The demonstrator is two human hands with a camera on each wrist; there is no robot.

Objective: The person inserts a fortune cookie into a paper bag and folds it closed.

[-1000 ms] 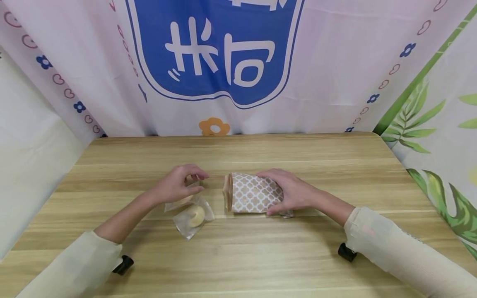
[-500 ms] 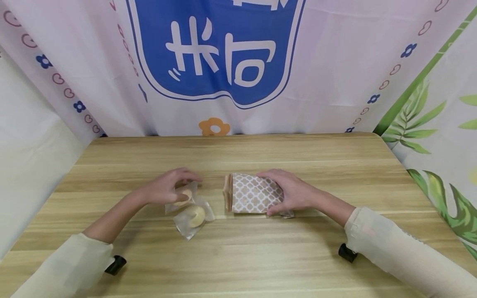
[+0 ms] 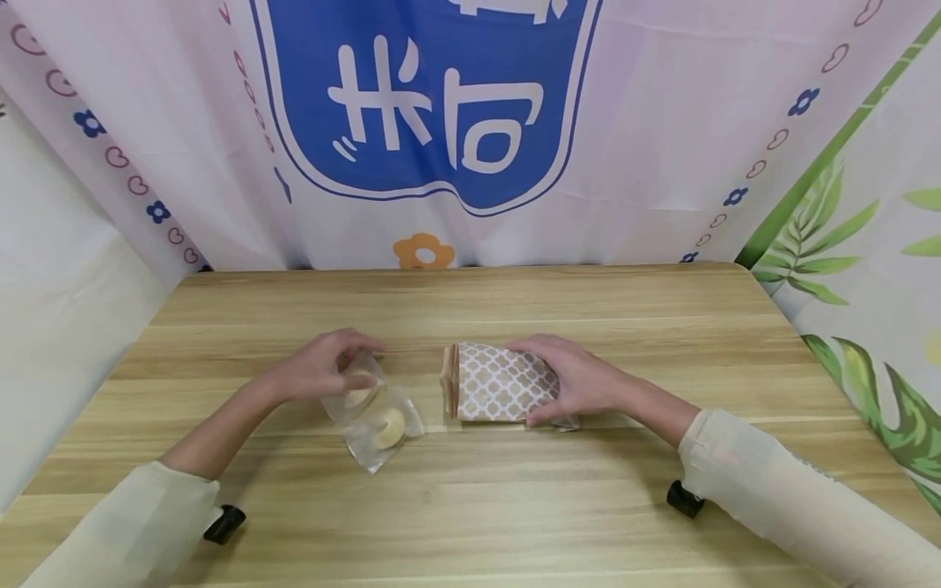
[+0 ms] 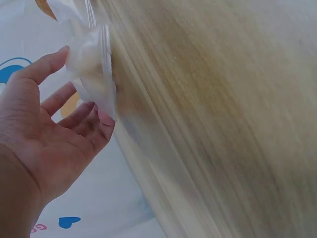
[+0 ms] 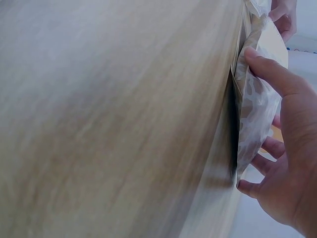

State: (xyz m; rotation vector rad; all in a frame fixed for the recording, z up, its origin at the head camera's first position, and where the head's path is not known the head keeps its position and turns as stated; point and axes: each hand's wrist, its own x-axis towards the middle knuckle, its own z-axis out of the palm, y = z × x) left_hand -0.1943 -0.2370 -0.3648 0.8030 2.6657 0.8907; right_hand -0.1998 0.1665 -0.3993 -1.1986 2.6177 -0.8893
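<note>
My left hand pinches a clear-wrapped round cookie between thumb and fingers. In the left wrist view this wrapped cookie stands tilted up at the fingertips. A second wrapped cookie lies on the table just in front, overlapped by the first one's wrapper. To their right lies a folded brown paper bag with a white lattice pattern, its folded open end facing left. My right hand grips the bag's right end, thumb on the near side and fingers on the far side, as the right wrist view also shows.
Everything lies on a wood-grain table. Behind its far edge hangs a white printed curtain with a blue badge. A black strap piece shows under the left sleeve, and another under the right.
My left hand has moved left and down onto the farther wrapped cookie, taken hold of it and tilted it up. The right hand and the paper bag have stayed in place.
</note>
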